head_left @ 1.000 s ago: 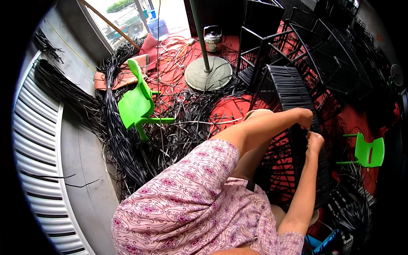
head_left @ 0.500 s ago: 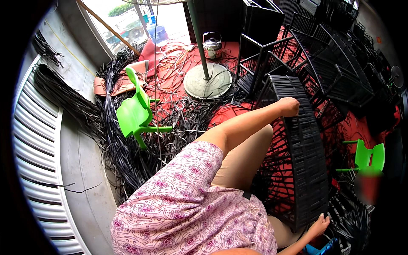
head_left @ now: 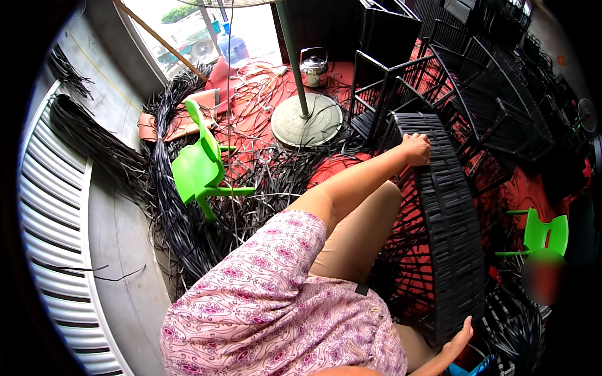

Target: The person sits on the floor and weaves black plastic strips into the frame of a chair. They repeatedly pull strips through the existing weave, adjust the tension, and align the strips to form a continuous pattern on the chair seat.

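Note:
A long black furniture frame, covered with woven flat strips, stands in front of my legs and slants from upper left to lower right. Its open side, toward my legs, shows loose crossing strips. My left hand is closed over the edge near its far end. Close to the near end is my right hand, its fingers stretched out alongside the frame; whether it bears on the frame is hard to make out.
A green chair stands left among heaped black strips; another green chair is at right. A pole's round base and a kettle are ahead. Black metal frames crowd the far right. White slats line the left.
My left hand has shifted slightly left and toward me along the frame's edge. My right hand has moved a little left and its fingers have straightened. The frame has turned slightly.

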